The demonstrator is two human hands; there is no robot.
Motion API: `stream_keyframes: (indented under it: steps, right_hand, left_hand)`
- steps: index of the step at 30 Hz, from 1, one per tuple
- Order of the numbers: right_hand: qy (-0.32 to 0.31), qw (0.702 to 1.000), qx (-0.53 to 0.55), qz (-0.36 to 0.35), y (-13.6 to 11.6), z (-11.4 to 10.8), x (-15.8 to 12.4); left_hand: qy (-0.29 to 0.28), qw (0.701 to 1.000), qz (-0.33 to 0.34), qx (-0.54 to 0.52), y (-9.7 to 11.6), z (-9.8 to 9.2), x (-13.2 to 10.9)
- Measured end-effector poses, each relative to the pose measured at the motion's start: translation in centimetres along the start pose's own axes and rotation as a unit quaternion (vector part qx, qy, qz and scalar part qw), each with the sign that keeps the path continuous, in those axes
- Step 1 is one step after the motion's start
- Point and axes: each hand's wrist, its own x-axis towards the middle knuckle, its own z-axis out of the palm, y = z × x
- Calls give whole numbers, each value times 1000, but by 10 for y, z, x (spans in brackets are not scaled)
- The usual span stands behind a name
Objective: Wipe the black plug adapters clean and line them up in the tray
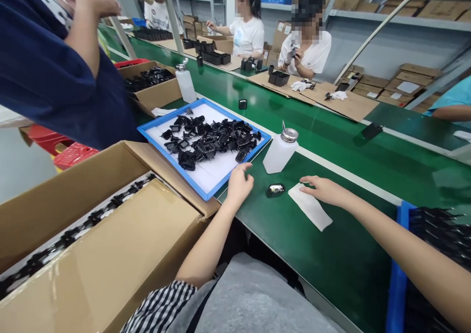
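In a factory workroom, a green tabletop (331, 254) runs past seated workers and stacked cartons. The person's left hand (239, 185) rests beside the near edge of a blue tray (176, 126), its fingers (247, 168) loosely curved and holding nothing. The right hand (324, 191) is nearest a white paper strip (309, 206), its fingers (307, 179) slightly spread and pinching nothing. Between the hands lies one black adapter (275, 191), set apart from the heap of black adapters (209, 140) in the tray. That heap looks largely untouched, while a carton (91, 240) on the left already holds a row of black pieces. A plastic bottle (280, 150) stands beyond the adapter.
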Motion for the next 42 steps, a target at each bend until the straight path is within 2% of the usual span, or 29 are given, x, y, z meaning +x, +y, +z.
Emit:
stream_keyframes:
  steps: [1, 2, 3, 6, 8, 10, 12, 14, 16, 18, 19, 21, 22, 24, 26, 27, 30, 35, 39, 42]
  right_hand:
    - [-15, 1000, 0, -4, -5, -1, 0]
    - [-26, 1000, 2, -6, -11, -3, 0]
    - [-31, 999, 2, -8, -17, -4, -1]
    - [-21, 1000, -6, -11, -32, -7, -4]
    - [1, 1000, 7, -16, -39, -9, -7]
    - [29, 996, 72, -34, -45, -11, -9]
    - [56, 980, 185, -46, -52, -12, -10]
    - [77, 944, 317, -43, -59, -12, -9]
    - [76, 899, 427, -49, -65, -11, -5]
    - [46, 870, 485, -75, -67, -7, -1]
    - [27, 866, 492, -87, -66, -5, 1]
    - [13, 876, 472, -100, -62, 0, 4]
    - [27, 887, 449, -106, -59, 2, 5]
    - [88, 915, 373, -127, -52, 7, 6]
    - [148, 940, 263, -157, -48, 11, 6]
    - [163, 950, 208, -169, -47, 13, 5]
    - [161, 965, 102, -181, -46, 16, 4]
    - [125, 976, 63, -166, -47, 16, 6]
    - [80, 980, 25, -179, -47, 12, 10]
    - [70, 982, 6, -174, -49, 8, 11]
  left_hand:
    - [54, 997, -35, 33, -2, -6, 8]
    - [84, 992, -67, 64, -3, -11, 17]
    - [88, 988, -91, 93, -4, -14, 26]
    - [41, 981, -126, 142, -4, -16, 43]
    - [29, 981, -125, 148, -2, -14, 43]
    - [52, 987, -81, 128, 3, -13, 33]
    - [81, 992, 17, 90, 10, -12, 17]
    - [96, 984, 137, 58, 17, -10, 1]
    - [89, 970, 220, 54, 25, -5, -11]
    - [71, 964, 249, 55, 31, 1, -19]
    - [62, 968, 238, 54, 33, 4, -22]
    - [38, 984, 169, 49, 33, 8, -25]
    - [12, 991, 124, 44, 31, 10, -25]
    - [-67, 996, 51, 29, 27, 12, -26]
    - [-138, 990, 14, 11, 24, 13, -26]
    - [-156, 988, 3, 4, 23, 14, -27]
    - [-154, 988, -21, -9, 25, 18, -27]
    - [-143, 989, -34, -12, 30, 21, -26]
    - [-142, 989, -30, 14, 34, 18, -23]
    - [-154, 987, -41, 26, 38, 14, -20]
